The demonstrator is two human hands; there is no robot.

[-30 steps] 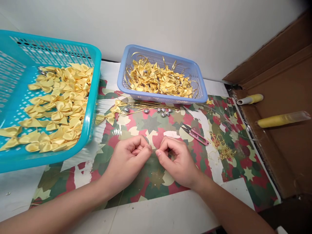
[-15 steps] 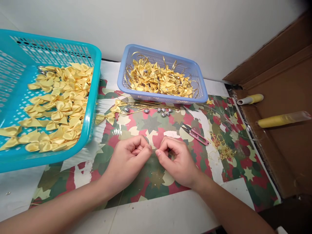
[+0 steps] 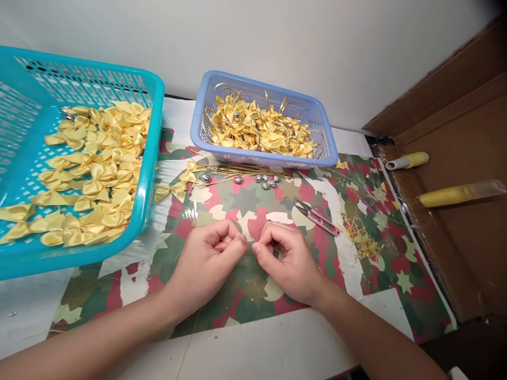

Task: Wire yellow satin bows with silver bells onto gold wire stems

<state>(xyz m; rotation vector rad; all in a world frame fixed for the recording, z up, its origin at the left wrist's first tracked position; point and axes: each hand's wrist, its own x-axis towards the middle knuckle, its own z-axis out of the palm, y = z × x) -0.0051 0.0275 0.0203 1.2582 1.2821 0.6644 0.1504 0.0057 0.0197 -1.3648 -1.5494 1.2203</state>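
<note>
The likeliest mishap is losing something fine: the left hand (image 3: 209,258) and the right hand (image 3: 293,264) each have thumb and fingertips drawn together in a pinch, with only a narrow gap between them, and I cannot tell what, if anything, is caught there. If either pinch slackens, a thin piece could drop and vanish against the busy red, green and cream patterned sheet (image 3: 253,290) below. A forward nudge could send the small, shiny silver balls (image 3: 265,186) rolling — they lie loose beyond the hands, just in front of the lavender-blue plastic basket (image 3: 261,155). An outward sweep of the right hand might catch the pink-handled metal snips (image 3: 316,215), whose dark blades point away from it. The slim, glossy gold cords (image 3: 245,171) lie in a loose, roughly parallel bundle near the balls, so pulling one could drag others along. The yellow satin ribbon bow (image 3: 171,192) just beside the turquoise plastic basket (image 3: 153,142) looks smooth and full — its loops could crease if the left hand leaned on it.
</note>
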